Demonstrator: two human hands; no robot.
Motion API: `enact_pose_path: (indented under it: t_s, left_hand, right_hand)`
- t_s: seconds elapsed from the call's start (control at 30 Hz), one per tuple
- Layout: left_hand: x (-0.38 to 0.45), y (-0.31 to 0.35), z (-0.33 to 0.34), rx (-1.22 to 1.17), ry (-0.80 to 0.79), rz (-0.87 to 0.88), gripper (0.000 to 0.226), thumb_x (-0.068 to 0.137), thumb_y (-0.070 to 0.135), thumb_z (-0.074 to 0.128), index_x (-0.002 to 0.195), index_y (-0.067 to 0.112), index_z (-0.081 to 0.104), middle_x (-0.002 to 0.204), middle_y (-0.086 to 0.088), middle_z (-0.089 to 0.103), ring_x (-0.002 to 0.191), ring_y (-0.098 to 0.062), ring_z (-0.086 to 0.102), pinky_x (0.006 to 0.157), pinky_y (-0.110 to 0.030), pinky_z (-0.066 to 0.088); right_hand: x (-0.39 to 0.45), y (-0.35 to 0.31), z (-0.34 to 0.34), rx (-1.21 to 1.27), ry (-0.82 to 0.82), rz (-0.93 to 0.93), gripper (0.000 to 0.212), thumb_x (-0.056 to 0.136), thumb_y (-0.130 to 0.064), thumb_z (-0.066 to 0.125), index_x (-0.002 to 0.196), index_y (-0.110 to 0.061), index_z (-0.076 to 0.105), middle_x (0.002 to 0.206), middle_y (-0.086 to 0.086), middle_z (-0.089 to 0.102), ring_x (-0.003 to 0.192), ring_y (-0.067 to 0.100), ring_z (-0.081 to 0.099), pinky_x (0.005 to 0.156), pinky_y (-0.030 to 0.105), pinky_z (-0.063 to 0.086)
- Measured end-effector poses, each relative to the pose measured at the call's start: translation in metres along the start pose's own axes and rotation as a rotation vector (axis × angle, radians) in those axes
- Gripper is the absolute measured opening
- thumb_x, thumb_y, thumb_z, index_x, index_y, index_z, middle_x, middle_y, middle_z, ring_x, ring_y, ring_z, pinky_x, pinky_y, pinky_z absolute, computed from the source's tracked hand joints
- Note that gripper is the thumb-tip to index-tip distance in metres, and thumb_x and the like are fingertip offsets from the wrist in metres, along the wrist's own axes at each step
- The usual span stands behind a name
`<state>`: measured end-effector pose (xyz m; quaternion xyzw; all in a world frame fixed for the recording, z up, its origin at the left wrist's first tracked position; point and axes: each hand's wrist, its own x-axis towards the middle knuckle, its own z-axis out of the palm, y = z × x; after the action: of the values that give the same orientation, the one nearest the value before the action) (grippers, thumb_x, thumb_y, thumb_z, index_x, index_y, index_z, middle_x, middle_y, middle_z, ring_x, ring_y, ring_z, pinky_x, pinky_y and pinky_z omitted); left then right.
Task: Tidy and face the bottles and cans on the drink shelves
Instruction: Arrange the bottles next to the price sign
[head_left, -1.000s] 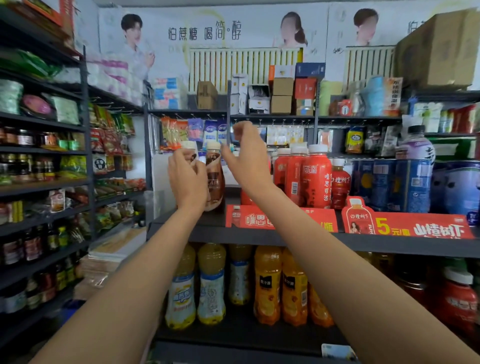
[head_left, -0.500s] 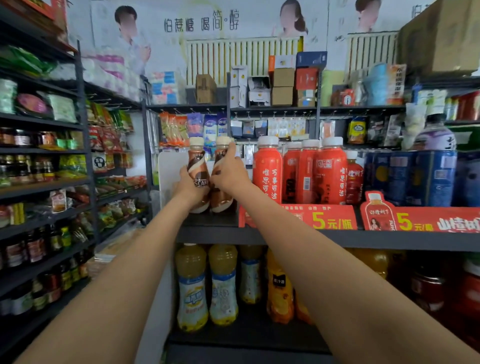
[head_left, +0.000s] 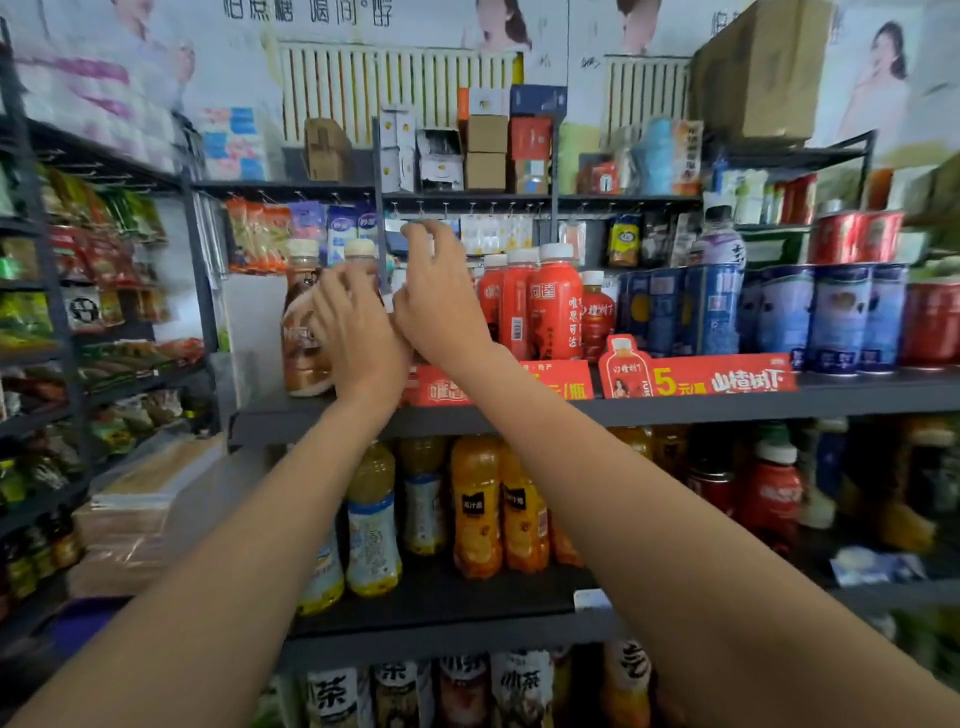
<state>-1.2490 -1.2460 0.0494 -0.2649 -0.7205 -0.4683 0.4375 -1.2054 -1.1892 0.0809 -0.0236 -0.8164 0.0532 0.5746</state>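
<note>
Two brown coffee bottles with cream caps stand at the left end of the upper drink shelf (head_left: 311, 415). The left bottle (head_left: 303, 332) shows its full side. My left hand (head_left: 358, 338) wraps round the body of the right brown bottle (head_left: 360, 250), leaving only its cap in sight. My right hand (head_left: 436, 306) hovers just right of it, fingers loosely curled and raised, holding nothing that I can see. Red juice bottles (head_left: 553, 306) stand in a row to the right, then blue cans (head_left: 675, 306).
Red price strips (head_left: 722, 382) line the shelf's front edge. The shelf below holds yellow (head_left: 371, 514) and orange bottles (head_left: 475, 509); tea bottles (head_left: 332, 696) stand lower still. A snack rack (head_left: 52, 312) runs along the left. Boxes (head_left: 485, 150) sit on top.
My left hand shifted from the left brown bottle onto the right one. My right hand let go of that bottle and rose above it. The camera moved closer.
</note>
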Motion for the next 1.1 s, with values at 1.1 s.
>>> enact_pose_path:
  t_s: [1.1]
  left_hand:
    - [-0.085, 0.249, 0.132, -0.034, -0.114, 0.191, 0.045, 0.085, 0.006, 0.046, 0.129, 0.015, 0.048, 0.136, -0.005, 0.040, 0.127, -0.021, 0.035, 0.105, -0.039, 0.023]
  right_hand:
    - [-0.015, 0.279, -0.226, -0.060, -0.117, 0.258, 0.054, 0.092, -0.003, 0.041, 0.144, -0.011, 0.028, 0.144, 0.027, 0.022, 0.124, 0.038, 0.036, 0.095, 0.038, 0.035]
